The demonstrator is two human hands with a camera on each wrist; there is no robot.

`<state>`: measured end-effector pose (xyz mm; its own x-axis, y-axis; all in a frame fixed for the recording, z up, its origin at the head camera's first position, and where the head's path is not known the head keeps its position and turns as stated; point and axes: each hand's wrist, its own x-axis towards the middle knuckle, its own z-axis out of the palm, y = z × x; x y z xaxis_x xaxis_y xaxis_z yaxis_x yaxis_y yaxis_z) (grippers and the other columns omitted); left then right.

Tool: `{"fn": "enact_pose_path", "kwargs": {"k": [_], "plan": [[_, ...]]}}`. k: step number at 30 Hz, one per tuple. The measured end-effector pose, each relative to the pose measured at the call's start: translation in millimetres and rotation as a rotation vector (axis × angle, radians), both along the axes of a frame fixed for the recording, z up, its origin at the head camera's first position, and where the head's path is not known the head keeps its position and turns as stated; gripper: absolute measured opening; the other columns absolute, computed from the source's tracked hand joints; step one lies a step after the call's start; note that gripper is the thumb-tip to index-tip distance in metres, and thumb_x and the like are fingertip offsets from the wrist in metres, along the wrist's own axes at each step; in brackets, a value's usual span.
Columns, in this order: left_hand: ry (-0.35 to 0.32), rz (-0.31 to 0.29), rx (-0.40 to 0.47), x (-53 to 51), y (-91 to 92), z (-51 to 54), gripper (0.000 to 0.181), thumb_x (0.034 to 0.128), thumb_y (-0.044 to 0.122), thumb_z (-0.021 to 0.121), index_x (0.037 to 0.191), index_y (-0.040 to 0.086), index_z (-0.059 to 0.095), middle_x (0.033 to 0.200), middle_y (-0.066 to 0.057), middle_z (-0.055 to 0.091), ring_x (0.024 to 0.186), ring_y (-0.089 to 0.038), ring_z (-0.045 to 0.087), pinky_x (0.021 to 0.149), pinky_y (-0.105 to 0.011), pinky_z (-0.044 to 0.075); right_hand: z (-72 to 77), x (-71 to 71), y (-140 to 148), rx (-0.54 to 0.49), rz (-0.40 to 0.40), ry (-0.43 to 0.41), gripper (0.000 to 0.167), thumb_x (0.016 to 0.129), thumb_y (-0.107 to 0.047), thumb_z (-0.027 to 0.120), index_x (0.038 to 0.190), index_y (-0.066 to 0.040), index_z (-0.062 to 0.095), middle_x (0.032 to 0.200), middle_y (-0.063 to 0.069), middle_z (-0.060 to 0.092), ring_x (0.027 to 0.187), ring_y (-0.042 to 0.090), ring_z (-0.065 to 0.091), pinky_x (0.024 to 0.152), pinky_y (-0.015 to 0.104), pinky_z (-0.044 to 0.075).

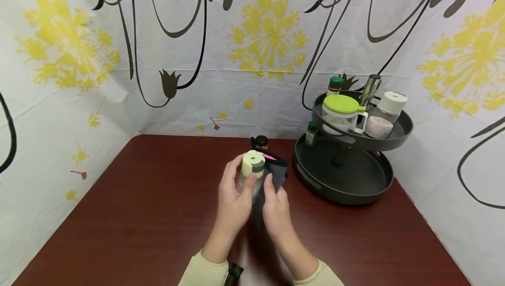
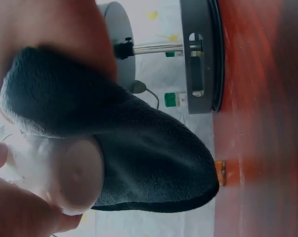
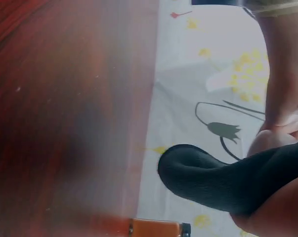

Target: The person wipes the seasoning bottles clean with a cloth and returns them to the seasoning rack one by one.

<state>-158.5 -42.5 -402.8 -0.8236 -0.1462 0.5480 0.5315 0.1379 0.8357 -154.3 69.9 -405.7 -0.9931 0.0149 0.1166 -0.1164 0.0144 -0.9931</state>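
My left hand (image 1: pixel 232 200) grips a small clear jar (image 1: pixel 240 184) with a pale lid (image 1: pixel 253 161), holding it above the table. Its round whitish base (image 2: pixel 79 173) faces the camera in the left wrist view. Between finger and thumb, my right hand (image 1: pixel 277 213) holds a dark grey cloth (image 1: pixel 279 173) against the jar's right side. The cloth hangs below the hands and hides part of the jar; a pink patch shows near its top edge. Just beyond the hands stands a bottle with a black cap (image 1: pixel 261 141), its orange-brown body (image 3: pixel 156 228) showing in the right wrist view.
On the right of the brown table (image 1: pixel 158 207) stands a two-tier black round rack (image 1: pixel 343 194). Its upper tier bears a green-lidded pot (image 1: pixel 342 105), a white-capped jar (image 1: pixel 384 115), a metal cylinder (image 1: pixel 370 90) and a green-capped bottle (image 1: pixel 335 84). Another green-capped bottle (image 1: pixel 311 134) stands below.
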Motion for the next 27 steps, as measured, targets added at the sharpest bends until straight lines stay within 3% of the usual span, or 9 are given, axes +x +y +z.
{"fn": "enact_pose_path", "kwargs": {"k": [5,8,11,15,19,23,27], "plan": [[0.004,0.016,-0.082,1.5,5.6,-1.9,0.051,0.1040,0.015,0.069,0.150,0.003,0.052,0.144,-0.013,0.061,0.133,-0.025,0.061,0.113,-0.042,0.052,22.1,1.8,5.9,-0.126,-0.001,0.012,0.062,0.115,-0.051,0.033,0.158,-0.007,0.045,0.152,0.013,0.058,0.134,0.016,0.056,0.107,0.016,0.046],[-0.004,0.013,-0.102,2.8,7.7,-2.8,0.050,0.1042,0.016,0.069,0.149,0.004,0.052,0.143,-0.012,0.062,0.132,-0.023,0.062,0.112,-0.044,0.053,36.4,5.0,8.4,-0.150,-0.003,0.077,0.062,0.115,-0.050,0.034,0.161,-0.008,0.038,0.157,0.011,0.051,0.142,0.018,0.048,0.109,0.012,0.041],[0.014,-0.009,-0.065,2.6,8.4,-1.5,0.050,0.1035,0.012,0.069,0.149,0.002,0.051,0.143,-0.014,0.062,0.133,-0.025,0.062,0.111,-0.044,0.054,42.4,8.2,8.4,-0.124,0.009,0.125,0.061,0.116,-0.048,0.033,0.161,-0.007,0.038,0.156,0.011,0.050,0.142,0.020,0.046,0.111,0.013,0.040],[0.043,-0.045,-0.006,-1.3,8.4,2.0,0.050,0.1034,0.009,0.069,0.149,-0.001,0.049,0.144,-0.019,0.060,0.133,-0.030,0.062,0.110,-0.043,0.055,35.3,6.9,7.1,-0.091,0.020,0.120,0.060,0.116,-0.048,0.032,0.157,-0.006,0.044,0.148,0.014,0.057,0.132,0.017,0.055,0.107,0.015,0.044],[0.033,-0.047,0.032,-5.0,5.9,3.6,0.051,0.1032,0.006,0.068,0.150,-0.002,0.049,0.147,-0.020,0.059,0.134,-0.030,0.062,0.110,-0.037,0.055,17.6,1.5,5.6,-0.060,0.015,0.049,0.063,0.115,-0.053,0.032,0.153,-0.006,0.050,0.140,0.014,0.064,0.124,0.014,0.061,0.106,0.019,0.047],[0.016,-0.029,0.058,-6.1,0.9,5.8,0.052,0.1025,0.004,0.068,0.151,-0.001,0.049,0.147,-0.018,0.060,0.134,-0.029,0.061,0.111,-0.024,0.051,2.0,-2.0,4.0,0.001,0.029,-0.052,0.069,0.113,-0.060,0.031,0.153,-0.008,0.052,0.145,0.012,0.063,0.134,0.021,0.057,0.116,0.037,0.044],[0.002,-0.030,0.063,-6.5,-2.8,6.8,0.053,0.1024,0.004,0.069,0.151,0.001,0.050,0.146,-0.017,0.060,0.134,-0.029,0.060,0.109,-0.016,0.047,1.6,-6.7,2.9,0.016,0.014,-0.118,0.072,0.111,-0.064,0.032,0.152,-0.009,0.055,0.149,0.012,0.061,0.140,0.025,0.054,0.120,0.048,0.040]]}}
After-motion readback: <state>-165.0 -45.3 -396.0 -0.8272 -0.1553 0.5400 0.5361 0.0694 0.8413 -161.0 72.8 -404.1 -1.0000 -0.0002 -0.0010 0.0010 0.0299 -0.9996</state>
